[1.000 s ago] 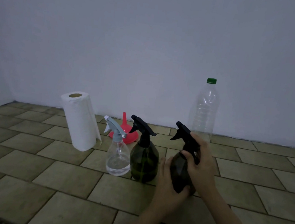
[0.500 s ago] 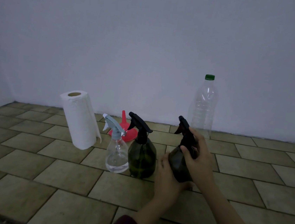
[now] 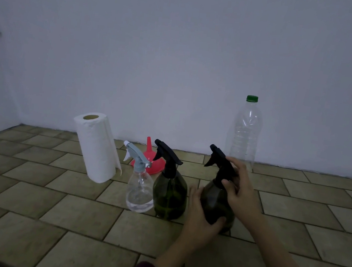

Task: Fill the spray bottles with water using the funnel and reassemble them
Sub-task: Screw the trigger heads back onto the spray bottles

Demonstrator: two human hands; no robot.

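Both hands (image 3: 202, 219) around dark spray bottle (image 3: 215, 203)

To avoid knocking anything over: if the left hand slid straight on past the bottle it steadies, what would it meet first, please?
Probably the green spray bottle standing just beyond the left hand; depth is uncertain.

The scene is seen from one head-worn camera, directed forward and slightly down. The tiled floor (image 3: 74, 209) is viewed closely, and the wall (image 3: 179, 57) is faced behind it.
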